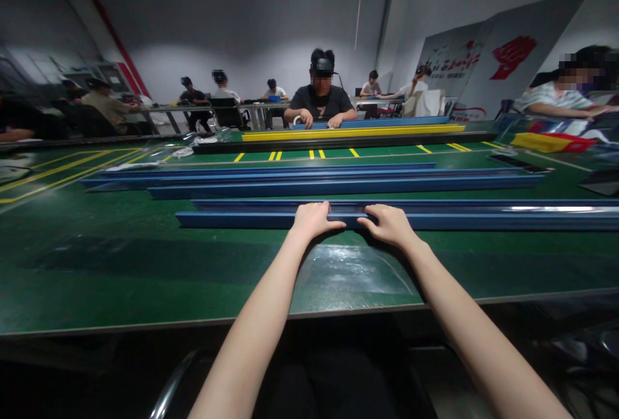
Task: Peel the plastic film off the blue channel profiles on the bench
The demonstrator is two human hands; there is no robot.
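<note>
A long blue channel strip (242,220) lies across the green table in front of me and runs out of view on the right. My left hand (312,219) is closed over it, the thumb along its near wall and the fingers reaching inside or over the far side. A short gap to the right, my right hand (387,223) grips the same strip in a similar way, its thumb pointing left. The fingertips of both hands are partly hidden. Clear plastic film (355,271) lies on the table between my forearms.
More blue strips (338,185) lie just beyond. Farther back are a yellow strip (353,133) and a black strip (338,143). A person (320,100) opposite handles another blue strip. A dark phone-like slab (520,163) and a yellow tray (541,142) are at right.
</note>
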